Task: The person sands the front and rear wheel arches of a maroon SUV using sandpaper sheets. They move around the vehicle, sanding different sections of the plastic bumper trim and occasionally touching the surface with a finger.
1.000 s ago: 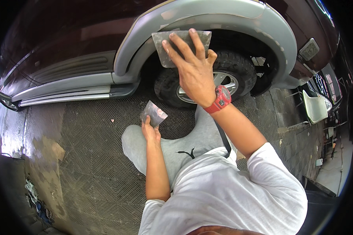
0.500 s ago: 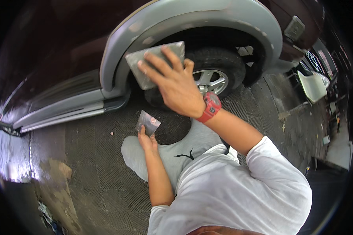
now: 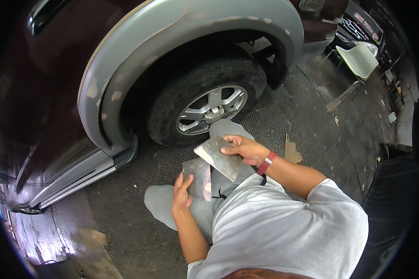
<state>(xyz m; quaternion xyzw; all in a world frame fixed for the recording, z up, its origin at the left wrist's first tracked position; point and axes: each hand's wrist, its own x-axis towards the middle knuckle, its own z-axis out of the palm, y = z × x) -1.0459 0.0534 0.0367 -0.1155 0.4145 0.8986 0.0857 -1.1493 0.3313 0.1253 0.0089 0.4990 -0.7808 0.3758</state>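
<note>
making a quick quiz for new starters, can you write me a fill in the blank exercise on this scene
1. The left hand and right hand together hold ____ flat plates.
2. The wrist strap is ____ in colour.
3. The wheel is nearer the ____ hand.
4. The person's shirt is ____ in colour.

Missing words: two; red; right; white.

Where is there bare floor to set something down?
Textured floor lies mostly bare between the right forearm and pale chair, and, barring a small scrap, between side step and left knee. Crowded: lap, where left hand and right hand hold sheets.
</note>
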